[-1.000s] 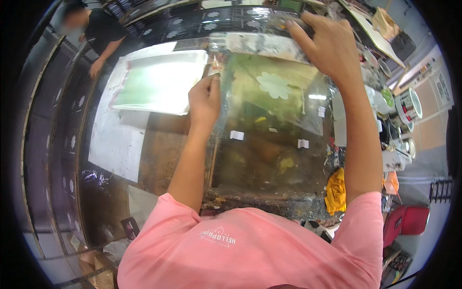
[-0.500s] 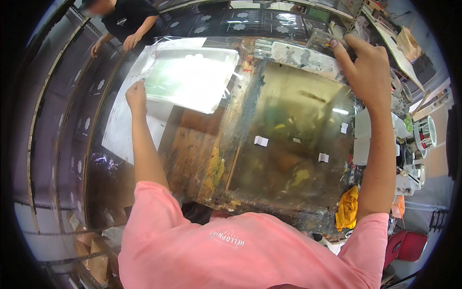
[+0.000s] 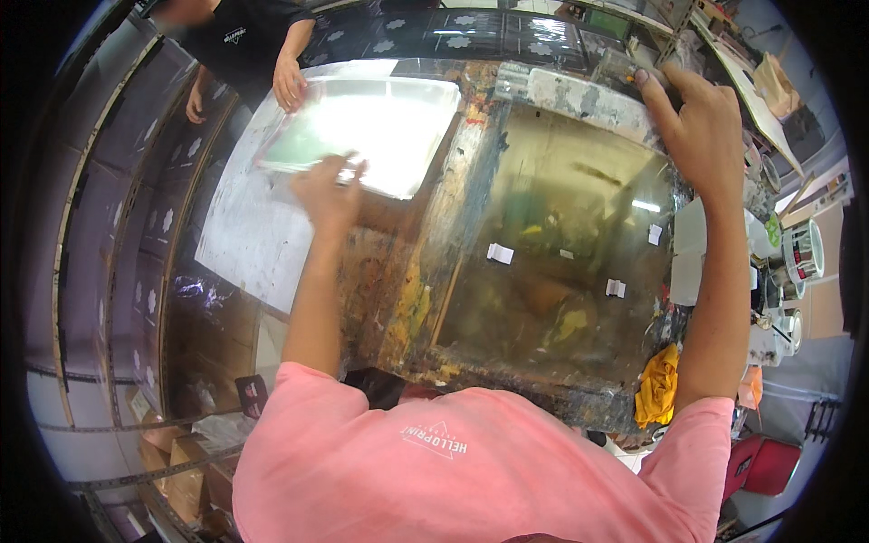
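This is looking like a printing workshop. Paint stains are covering the wooden table (image 3: 412, 312), where a large see-through panel (image 3: 534, 339) with smeared edges is lying. Dark sheets (image 3: 421, 38) showing the same pale flower shape over and over are spreading along the far side. Pots (image 3: 804, 252) are crowding the right, a yellow rag (image 3: 657, 389) is lying crumpled, and cardboard boxes (image 3: 188, 463) are sitting low on the left.
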A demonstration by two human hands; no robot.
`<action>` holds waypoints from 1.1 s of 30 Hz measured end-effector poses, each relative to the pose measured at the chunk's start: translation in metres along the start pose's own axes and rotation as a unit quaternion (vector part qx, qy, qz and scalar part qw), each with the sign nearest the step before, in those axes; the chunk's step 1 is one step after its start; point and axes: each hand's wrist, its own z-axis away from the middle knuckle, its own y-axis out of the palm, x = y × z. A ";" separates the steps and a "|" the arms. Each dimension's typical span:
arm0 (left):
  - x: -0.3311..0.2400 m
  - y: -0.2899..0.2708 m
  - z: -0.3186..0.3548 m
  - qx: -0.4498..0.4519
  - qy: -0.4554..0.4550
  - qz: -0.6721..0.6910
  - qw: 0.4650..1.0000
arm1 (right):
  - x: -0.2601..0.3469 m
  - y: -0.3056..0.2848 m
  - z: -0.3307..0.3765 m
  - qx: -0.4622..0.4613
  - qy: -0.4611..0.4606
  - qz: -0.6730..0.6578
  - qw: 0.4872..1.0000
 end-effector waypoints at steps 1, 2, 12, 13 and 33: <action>-0.027 -0.004 0.008 0.103 -0.040 0.046 0.993 | -0.004 0.004 -0.001 -0.021 -0.008 -0.003 1.000; -0.039 0.000 0.012 0.079 -0.036 0.028 0.996 | -0.011 0.009 -0.003 -0.043 -0.015 -0.004 0.999; -0.043 0.018 0.010 0.051 -0.040 -0.042 0.997 | 0.001 0.006 0.010 -0.056 -0.020 -0.029 0.998; -0.042 0.017 0.006 0.060 -0.047 -0.031 0.997 | 0.001 0.007 0.011 -0.064 -0.022 -0.036 0.997; -0.264 0.097 0.132 0.329 0.314 0.135 0.880 | 0.000 0.002 0.003 -0.041 -0.009 -0.050 0.998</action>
